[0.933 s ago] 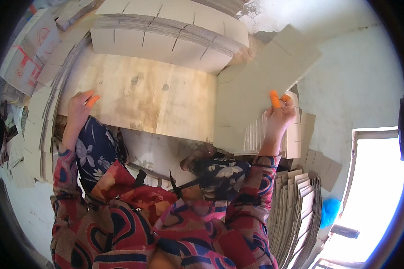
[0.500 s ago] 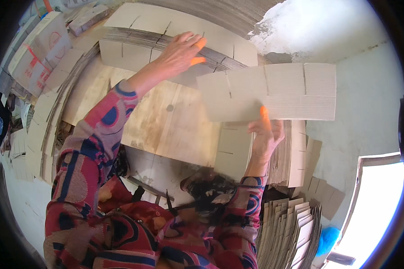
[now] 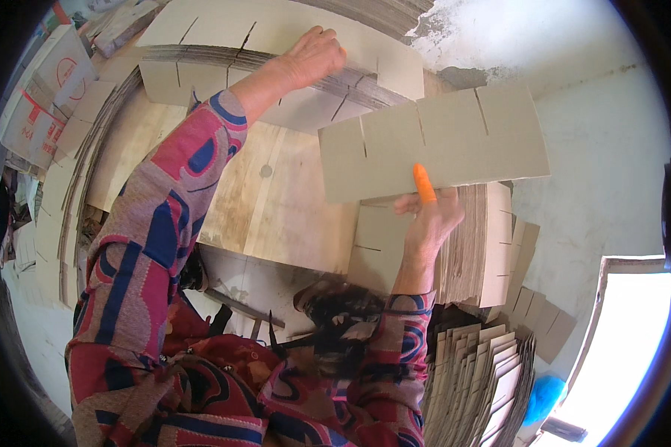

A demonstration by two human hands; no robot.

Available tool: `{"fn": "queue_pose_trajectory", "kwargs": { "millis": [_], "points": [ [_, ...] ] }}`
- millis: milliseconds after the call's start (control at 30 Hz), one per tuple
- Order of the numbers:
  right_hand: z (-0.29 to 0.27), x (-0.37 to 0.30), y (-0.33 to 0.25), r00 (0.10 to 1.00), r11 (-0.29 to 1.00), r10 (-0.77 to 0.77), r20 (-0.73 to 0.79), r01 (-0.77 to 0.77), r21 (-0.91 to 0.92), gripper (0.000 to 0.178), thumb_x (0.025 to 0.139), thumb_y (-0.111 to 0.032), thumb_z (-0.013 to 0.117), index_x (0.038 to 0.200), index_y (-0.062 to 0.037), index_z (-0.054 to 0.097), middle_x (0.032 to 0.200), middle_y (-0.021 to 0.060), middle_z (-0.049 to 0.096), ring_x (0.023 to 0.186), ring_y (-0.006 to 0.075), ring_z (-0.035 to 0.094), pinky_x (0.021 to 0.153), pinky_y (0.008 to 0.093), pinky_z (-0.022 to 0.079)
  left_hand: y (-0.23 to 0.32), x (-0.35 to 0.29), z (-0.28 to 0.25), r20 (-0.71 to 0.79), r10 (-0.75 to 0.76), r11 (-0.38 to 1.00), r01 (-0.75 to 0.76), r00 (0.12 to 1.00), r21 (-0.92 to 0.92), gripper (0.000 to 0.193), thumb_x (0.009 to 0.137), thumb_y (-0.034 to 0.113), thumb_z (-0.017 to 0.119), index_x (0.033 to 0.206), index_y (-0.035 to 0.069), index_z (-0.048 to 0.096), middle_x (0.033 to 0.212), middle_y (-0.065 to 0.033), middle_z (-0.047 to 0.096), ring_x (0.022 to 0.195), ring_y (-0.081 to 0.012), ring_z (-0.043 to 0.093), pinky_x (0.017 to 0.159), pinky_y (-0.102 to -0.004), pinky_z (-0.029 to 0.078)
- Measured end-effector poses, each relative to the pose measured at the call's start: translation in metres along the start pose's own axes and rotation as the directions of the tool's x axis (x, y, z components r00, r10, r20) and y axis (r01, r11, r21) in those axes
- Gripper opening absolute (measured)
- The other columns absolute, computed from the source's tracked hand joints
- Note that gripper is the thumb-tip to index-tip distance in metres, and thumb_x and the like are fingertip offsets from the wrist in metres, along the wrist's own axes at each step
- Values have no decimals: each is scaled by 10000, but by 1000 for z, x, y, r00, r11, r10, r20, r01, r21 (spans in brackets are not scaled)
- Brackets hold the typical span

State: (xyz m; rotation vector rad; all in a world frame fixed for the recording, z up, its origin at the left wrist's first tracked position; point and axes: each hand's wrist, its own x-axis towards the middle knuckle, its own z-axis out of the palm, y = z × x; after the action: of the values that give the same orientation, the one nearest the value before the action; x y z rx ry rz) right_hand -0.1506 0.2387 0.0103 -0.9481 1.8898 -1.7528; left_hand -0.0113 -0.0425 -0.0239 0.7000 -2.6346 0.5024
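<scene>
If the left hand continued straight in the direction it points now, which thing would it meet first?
Probably the farther cardboard stack at the top edge, if the left hand clears the slotted sheet beneath it; height is unclear.

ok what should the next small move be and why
Perhaps turn the slotted sheet to line up with the far cardboard stack: the right hand holds it by its near edge, at a different angle, while the left hand is at that stack, its grip unclear.
</scene>
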Motion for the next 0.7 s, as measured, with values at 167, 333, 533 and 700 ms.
{"fn": "queue_pose_trajectory", "kwargs": {
  "millis": [167, 333, 533, 700],
  "points": [
    [0, 1, 2, 998, 997, 26, -48, -23, 69, 268, 846, -97, 646, 996, 123, 610, 728, 144, 650, 446, 158, 583, 405, 262, 474, -7, -4, -10, -124, 66, 985, -85, 990, -150, 275, 732, 129, 629, 994, 45, 608, 1028, -60, 606, 875, -204, 548, 736, -309, 477],
    [3, -3, 0, 996, 994, -26, -90, 36, 108, 164, 842, 103, 490, 946, 92, 617, 683, 144, 645, 455, 174, 611, 393, 260, 492, 16, -27, -49, -51, 316, 941, -305, 948, 149, 539, 740, 101, 598, 1256, -28, 509, 1142, -109, 575, 882, -175, 560, 695, -281, 484],
    [2, -7, 8, 989, 994, -88, -116, 95, 58, 174, 863, -21, 622, 978, 110, 623, 813, 148, 671, 452, 161, 602, 384, 248, 483, 49, -56, -45, 59, 362, 907, -366, 930, 209, 529, 704, 110, 602, 1187, -97, 539, 1137, -127, 570, 816, -174, 567, 637, -284, 494],
    [2, -11, 2, 990, 992, -122, -76, 123, 3, 157, 867, 6, 595, 988, 99, 631, 773, 135, 671, 455, 153, 603, 402, 245, 493, 51, -66, -43, -160, 367, 918, -328, 916, 224, 320, 689, 113, 615, 950, -69, 585, 918, -82, 530, 750, -149, 533, 552, -253, 470]
  ]
}}
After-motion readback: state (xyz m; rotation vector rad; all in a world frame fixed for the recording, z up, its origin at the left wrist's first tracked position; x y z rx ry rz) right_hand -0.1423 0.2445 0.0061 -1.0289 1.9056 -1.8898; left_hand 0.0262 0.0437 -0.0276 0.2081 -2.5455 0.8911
